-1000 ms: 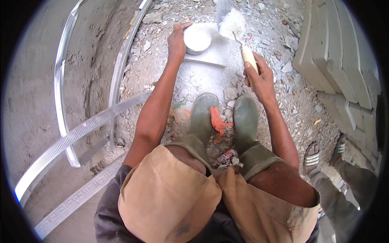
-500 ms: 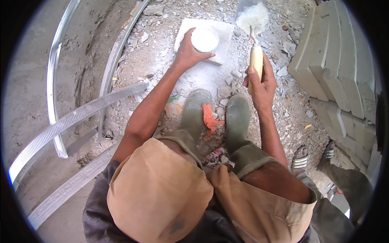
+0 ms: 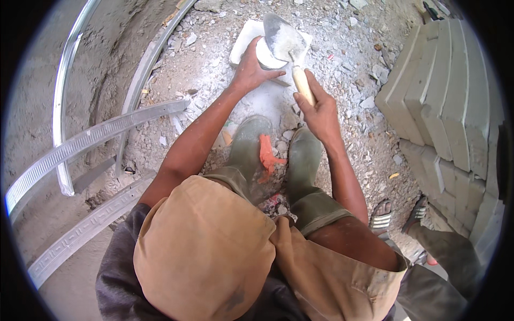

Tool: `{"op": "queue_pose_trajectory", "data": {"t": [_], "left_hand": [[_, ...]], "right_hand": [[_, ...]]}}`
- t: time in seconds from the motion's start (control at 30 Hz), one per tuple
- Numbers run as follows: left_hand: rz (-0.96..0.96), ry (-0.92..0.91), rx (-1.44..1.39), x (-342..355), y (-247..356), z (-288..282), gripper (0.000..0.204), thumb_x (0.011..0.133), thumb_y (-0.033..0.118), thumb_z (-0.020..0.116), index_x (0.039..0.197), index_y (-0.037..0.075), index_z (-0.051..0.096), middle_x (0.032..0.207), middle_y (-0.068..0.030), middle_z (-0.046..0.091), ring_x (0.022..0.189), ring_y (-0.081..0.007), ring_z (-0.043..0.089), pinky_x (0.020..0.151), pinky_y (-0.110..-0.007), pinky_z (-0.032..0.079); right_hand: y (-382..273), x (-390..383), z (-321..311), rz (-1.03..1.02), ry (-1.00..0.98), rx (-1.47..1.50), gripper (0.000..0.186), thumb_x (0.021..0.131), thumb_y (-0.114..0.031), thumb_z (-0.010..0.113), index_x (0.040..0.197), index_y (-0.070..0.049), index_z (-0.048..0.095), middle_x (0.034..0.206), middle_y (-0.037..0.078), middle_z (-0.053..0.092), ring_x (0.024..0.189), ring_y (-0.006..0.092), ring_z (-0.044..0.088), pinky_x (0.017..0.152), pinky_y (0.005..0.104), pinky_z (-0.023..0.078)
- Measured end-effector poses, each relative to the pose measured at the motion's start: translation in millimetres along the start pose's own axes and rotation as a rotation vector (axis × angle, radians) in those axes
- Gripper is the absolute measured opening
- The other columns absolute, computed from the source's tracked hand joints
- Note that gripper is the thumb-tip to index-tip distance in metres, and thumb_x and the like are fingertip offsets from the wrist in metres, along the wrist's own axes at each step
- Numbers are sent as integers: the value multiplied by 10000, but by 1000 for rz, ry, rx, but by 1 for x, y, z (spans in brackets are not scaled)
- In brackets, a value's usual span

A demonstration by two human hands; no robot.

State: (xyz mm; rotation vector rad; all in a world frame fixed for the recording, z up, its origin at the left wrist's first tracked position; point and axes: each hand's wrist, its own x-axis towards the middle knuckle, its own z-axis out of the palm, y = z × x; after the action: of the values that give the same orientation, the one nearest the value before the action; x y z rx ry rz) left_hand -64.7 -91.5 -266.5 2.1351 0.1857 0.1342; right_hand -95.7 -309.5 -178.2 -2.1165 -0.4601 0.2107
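My left hand (image 3: pixel 250 68) is wrapped round the side of a round white tub (image 3: pixel 264 54), thumb pointing right and fingers along its left side. The tub stands on a square white slab (image 3: pixel 241 44) on the ground. In my right hand (image 3: pixel 323 114) is a pointed trowel (image 3: pixel 301 83), held by its pale handle. Its grey metal blade, with white powder on it, lies over the tub and hides most of the tub's top. I cannot tell whether the blade touches the rim.
Stacked grey blocks (image 3: pixel 436 101) stand on the right. Long metal channels (image 3: pixel 96 134) cross the left side by a rough wall. Rubble and white dust cover the ground. An orange scrap (image 3: pixel 269 155) lies between my boots (image 3: pixel 304 158). Another person's sandalled foot (image 3: pixel 382 214) shows at lower right.
My right hand has brought the trowel leftward, from beside the slab to over the tub. The left hand stays on the tub. The view has shifted slightly.
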Motion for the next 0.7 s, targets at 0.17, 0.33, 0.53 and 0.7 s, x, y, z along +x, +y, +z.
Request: {"op": "queue_pose_trajectory", "data": {"t": [0.17,0.33,0.53,0.7], "left_hand": [[-4,38,81,-5,2,1,1182,616,435,933,1500,8,275,1438,-241,467,1347,-356,471,1125,-434,397],[-7,-36,-52,2,-1,-4,1181,627,472,917,1501,0,277,1411,-244,503,1307,-360,514,1113,-423,410],[39,-41,-63,2,2,-8,1151,617,360,938,1497,-11,295,1413,-233,505,1319,-336,505,1113,-414,408],[4,-161,-64,5,4,-22,1140,621,332,934,1512,16,296,1411,-225,507,1332,-331,489,1131,-414,395]], "right_hand": [[-13,-2,-5,125,127,221,571,927,-140,692,1448,-6,500,1283,223,661,1104,234,678,939,348,524],[-16,0,-10,98,-69,48,557,933,-116,687,1445,1,502,1295,215,658,1132,216,653,944,346,523],[0,4,-2,38,74,155,549,938,-127,697,1449,-40,516,1272,191,670,1073,205,665,908,325,525],[-12,6,-13,286,41,451,559,937,-137,708,1463,-102,521,1044,81,724,581,58,515,519,258,469]]}}
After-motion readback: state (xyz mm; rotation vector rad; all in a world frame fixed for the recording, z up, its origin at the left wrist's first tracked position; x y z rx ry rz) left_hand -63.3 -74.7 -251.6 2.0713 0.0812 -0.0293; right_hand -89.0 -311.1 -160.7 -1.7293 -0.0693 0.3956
